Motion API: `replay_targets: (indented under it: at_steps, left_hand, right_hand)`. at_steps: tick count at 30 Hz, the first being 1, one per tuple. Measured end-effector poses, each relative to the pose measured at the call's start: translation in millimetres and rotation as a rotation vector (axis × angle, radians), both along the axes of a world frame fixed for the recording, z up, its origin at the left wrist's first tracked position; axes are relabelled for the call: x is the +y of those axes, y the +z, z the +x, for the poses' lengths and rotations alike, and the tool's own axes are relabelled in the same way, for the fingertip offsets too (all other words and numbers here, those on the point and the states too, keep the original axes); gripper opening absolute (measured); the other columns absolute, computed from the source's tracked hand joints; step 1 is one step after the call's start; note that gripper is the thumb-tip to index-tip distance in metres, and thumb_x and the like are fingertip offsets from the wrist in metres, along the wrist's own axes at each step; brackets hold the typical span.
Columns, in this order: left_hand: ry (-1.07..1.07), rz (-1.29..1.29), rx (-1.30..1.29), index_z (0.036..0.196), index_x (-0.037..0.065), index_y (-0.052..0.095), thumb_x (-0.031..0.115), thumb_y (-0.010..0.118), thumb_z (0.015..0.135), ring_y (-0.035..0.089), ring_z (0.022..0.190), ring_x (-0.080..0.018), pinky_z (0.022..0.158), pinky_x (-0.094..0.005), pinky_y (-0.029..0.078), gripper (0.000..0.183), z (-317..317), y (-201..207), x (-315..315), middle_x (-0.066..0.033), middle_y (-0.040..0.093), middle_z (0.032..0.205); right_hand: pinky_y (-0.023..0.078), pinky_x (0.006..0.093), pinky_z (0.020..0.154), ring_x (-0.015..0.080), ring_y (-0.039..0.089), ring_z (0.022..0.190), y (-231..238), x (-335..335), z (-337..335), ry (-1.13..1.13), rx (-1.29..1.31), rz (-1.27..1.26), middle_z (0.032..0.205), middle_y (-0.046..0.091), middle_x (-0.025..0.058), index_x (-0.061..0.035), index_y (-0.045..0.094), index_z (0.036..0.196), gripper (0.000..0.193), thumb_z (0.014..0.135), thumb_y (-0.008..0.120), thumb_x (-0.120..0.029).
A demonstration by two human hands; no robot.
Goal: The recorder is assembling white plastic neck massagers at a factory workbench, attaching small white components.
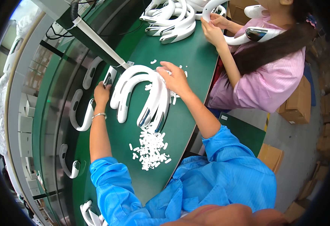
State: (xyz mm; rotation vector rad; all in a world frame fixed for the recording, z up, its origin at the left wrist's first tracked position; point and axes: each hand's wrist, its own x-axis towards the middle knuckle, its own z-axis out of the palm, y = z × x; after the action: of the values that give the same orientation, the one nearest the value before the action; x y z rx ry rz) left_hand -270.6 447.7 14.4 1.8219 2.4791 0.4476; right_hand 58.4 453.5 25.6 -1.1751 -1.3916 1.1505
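Note:
My left hand [102, 93] is closed on the end of a white piece with a dark glossy panel [110, 75], at the far side of the green table. My right hand [175, 80] has its fingers bent but apart, with the fingertips against the upper right of a white U-shaped neck fan [139, 69]. More than one such fan lies there overlapped, ends toward me. Their glossy silver end panels rest by a pile of small white plastic pieces [150, 148]. More small pieces are scattered beneath and beyond my right hand.
White neck fans [85, 122] lie along the conveyor line on the left. A white post [101, 41] slants down to the table. At the far end a heap of fans [172, 20] sits beside a co-worker in pink [263, 79], who holds one. Cardboard boxes [297, 100] stand at right.

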Motion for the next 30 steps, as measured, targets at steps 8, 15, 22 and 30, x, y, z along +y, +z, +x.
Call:
replay_targets:
  at_steps: [8, 15, 22, 30]
  left_hand:
    - [0.071, 0.253, -0.073, 0.112, 0.007, 0.061, 0.022, 0.069, 0.075, 0.063, 0.087, -0.0344, 0.075, -0.0411, 0.049, 0.041, -27, 7, -54, -0.0178, 0.066, 0.092]
    - [0.074, 0.502, 0.190, 0.109, 0.008, 0.061, 0.027, 0.067, 0.077, 0.058, 0.092, -0.0348, 0.075, -0.0462, 0.045, 0.037, -66, 4, -74, -0.0150, 0.062, 0.095]
    - [0.268, 0.371, 0.074, 0.109, 0.002, 0.050, 0.034, 0.056, 0.086, 0.062, 0.074, -0.0398, 0.067, -0.0476, 0.048, 0.040, -92, -11, -108, -0.0206, 0.064, 0.077]
    - [0.223, 0.548, 0.174, 0.101, 0.005, 0.053, 0.038, 0.058, 0.084, 0.061, 0.061, -0.0379, 0.057, -0.0466, 0.048, 0.037, -97, -24, -82, -0.0182, 0.063, 0.069]
  right_hand:
    - [0.047, 0.0237, 0.054, 0.0087, 0.054, 0.060, 2, -12, 19, 0.003, 0.081, 0.094, 0.104, 0.065, 0.0071, -0.0018, 0.059, 0.113, 0.030, 0.085, 0.059, -0.011]
    - [0.041, 0.0173, 0.046, 0.0041, 0.052, 0.056, 13, -39, 41, -0.019, 0.200, 0.113, 0.095, 0.065, 0.0069, 0.0010, 0.059, 0.112, 0.026, 0.088, 0.055, -0.009]
    - [0.039, 0.0168, 0.042, 0.0029, 0.051, 0.052, 17, -55, 26, 0.071, 0.172, 0.145, 0.081, 0.061, 0.0010, -0.0030, 0.064, 0.102, 0.018, 0.088, 0.055, -0.010]
    - [0.045, 0.0195, 0.049, 0.0041, 0.052, 0.055, 32, -60, 14, 0.072, 0.091, 0.108, 0.088, 0.066, 0.0037, 0.0010, 0.064, 0.100, 0.017, 0.087, 0.056, -0.007]
